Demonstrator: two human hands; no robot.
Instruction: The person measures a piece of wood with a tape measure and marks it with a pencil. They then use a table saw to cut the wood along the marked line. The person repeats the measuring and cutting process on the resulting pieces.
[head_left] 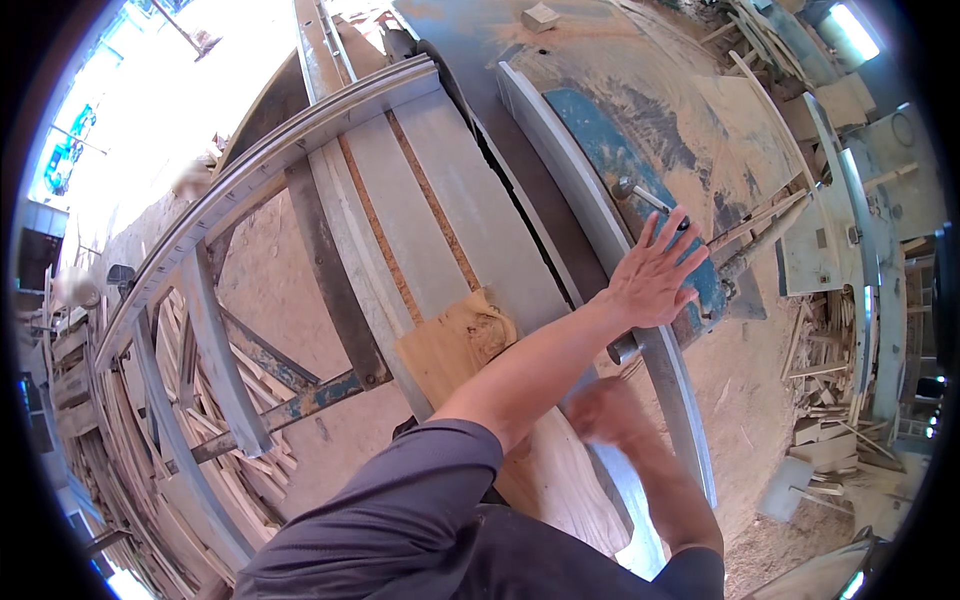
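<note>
My left arm reaches across to the right over a metal saw table (pixel 440 180). My left hand (pixel 655 272), palm down with fingers spread, is at the long metal fence (pixel 570 170). Its fingertips lie over a small lever (pixel 648 198) with a dark knob, on a blue bracket (pixel 600 130). A wooden board (pixel 435 350) with a dark knot lies on the table, partly under my left forearm. Nearer me shows a paler stretch of wood (pixel 575 485); I cannot tell if it is the same board. Beside it my right hand (pixel 605 410) is blurred by motion, its fingers unclear.
A curved-looking metal crosscut fence (pixel 270 150) spans the far left of the table. Below it stands an open frame with bars (pixel 215 340). Scrap strips (pixel 180 480) pile up at left, offcuts (pixel 825 445) at right. A small wood block (pixel 540 17) sits on the dusty far surface.
</note>
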